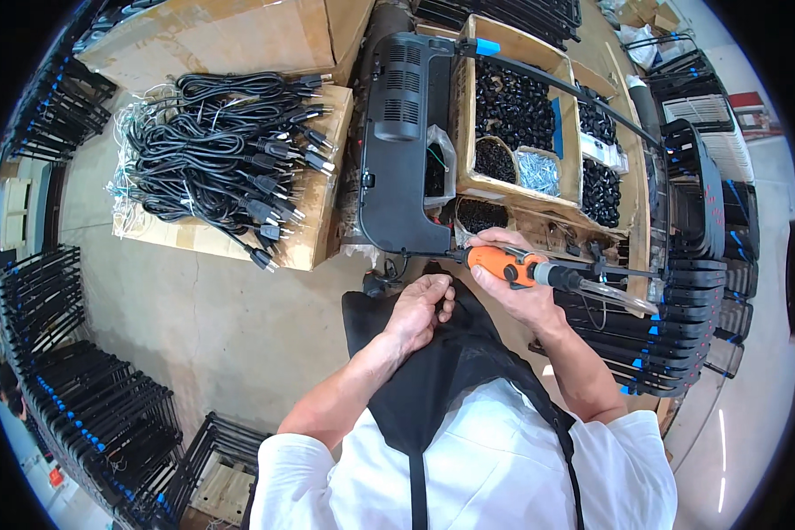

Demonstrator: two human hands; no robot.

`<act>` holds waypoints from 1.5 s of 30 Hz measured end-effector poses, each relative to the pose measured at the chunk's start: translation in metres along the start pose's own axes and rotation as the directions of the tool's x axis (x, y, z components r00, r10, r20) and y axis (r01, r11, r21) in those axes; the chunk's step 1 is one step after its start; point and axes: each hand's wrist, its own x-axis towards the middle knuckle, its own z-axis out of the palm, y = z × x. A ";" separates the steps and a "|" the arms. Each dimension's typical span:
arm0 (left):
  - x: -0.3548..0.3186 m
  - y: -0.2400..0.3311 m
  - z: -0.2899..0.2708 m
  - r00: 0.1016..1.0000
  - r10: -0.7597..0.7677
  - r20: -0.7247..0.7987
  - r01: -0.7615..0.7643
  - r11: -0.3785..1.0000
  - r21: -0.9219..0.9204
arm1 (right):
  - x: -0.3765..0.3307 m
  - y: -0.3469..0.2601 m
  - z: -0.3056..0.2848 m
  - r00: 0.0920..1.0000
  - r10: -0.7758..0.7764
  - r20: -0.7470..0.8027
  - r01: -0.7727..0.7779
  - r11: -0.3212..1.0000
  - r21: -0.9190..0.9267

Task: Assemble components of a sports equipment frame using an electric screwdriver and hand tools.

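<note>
My right hand is wrapped round an orange power screwdriver with a clear hose at its back end. The tool lies level, its tip pointing left toward the lower end of a black plastic housing with vent slots. Whether the tip touches the housing, I cannot tell. In front of my black apron, my left hand is closed with curled fingers, just below the housing. What it holds, if anything, is hidden. A black frame tube runs from the housing's top toward the right.
Bundled black power cords lie on a cardboard box at the left. To the right, a wooden divided tray holds black small parts and silvery screws. Stacked black frames stand at the left, with more frames at the right.
</note>
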 end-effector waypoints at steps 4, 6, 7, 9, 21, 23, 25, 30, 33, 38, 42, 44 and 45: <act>-0.002 0.002 -0.006 0.999 0.040 -0.023 -0.039 0.999 0.019 | 0.013 -0.011 -0.001 0.986 0.100 0.135 -0.094 0.994 -0.049; -0.004 0.004 -0.007 0.999 0.045 -0.028 -0.045 0.999 0.000 | 0.015 -0.016 -0.004 0.972 0.132 0.197 -0.117 0.989 -0.086; -0.004 0.005 -0.008 0.998 0.048 -0.031 -0.049 0.999 -0.011 | 0.016 -0.019 -0.004 0.963 0.128 0.235 -0.092 0.983 -0.161; -0.003 0.005 -0.010 0.998 0.057 -0.032 -0.058 0.998 -0.027 | 0.017 -0.018 -0.002 0.951 0.127 0.281 -0.053 0.965 -0.256; 0.020 0.003 -0.023 0.998 0.001 -0.061 -0.002 1.000 -0.027 | 0.017 -0.006 0.001 0.963 0.057 0.263 -0.006 0.981 -0.193; 0.020 0.005 -0.020 0.995 0.003 -0.095 -0.008 0.998 -0.058 | 0.017 -0.007 0.002 0.963 0.073 0.259 -0.018 0.977 -0.211; 0.023 0.006 -0.022 0.996 0.002 -0.088 -0.010 0.996 -0.091 | 0.016 -0.013 0.004 0.962 0.086 0.259 -0.027 0.974 -0.225; 0.015 0.012 -0.017 0.997 -0.002 -0.081 -0.015 0.980 -0.197 | -0.008 -0.034 0.005 0.986 0.067 0.153 -0.062 0.997 -0.037; 0.008 0.024 -0.009 0.998 0.005 -0.055 -0.022 0.949 -0.315 | -0.006 -0.034 0.010 0.980 0.051 0.191 -0.045 0.998 -0.034; -0.002 0.038 -0.006 1.000 0.006 0.004 -0.004 0.920 -0.392 | -0.001 -0.031 0.017 0.979 -0.014 0.203 0.019 1.000 -0.024; -0.003 0.035 -0.014 0.998 0.019 0.063 0.009 0.910 -0.414 | 0.007 -0.041 0.027 0.971 0.018 0.239 -0.009 0.999 -0.036; -0.001 0.029 -0.013 0.995 0.090 -0.043 -0.099 0.940 -0.327 | 0.010 -0.040 0.034 0.969 0.011 0.245 0.005 0.998 -0.064; -0.003 0.027 -0.016 0.995 0.095 -0.044 -0.104 0.938 -0.331 | 0.012 -0.039 0.038 0.969 0.007 0.246 0.015 0.996 -0.090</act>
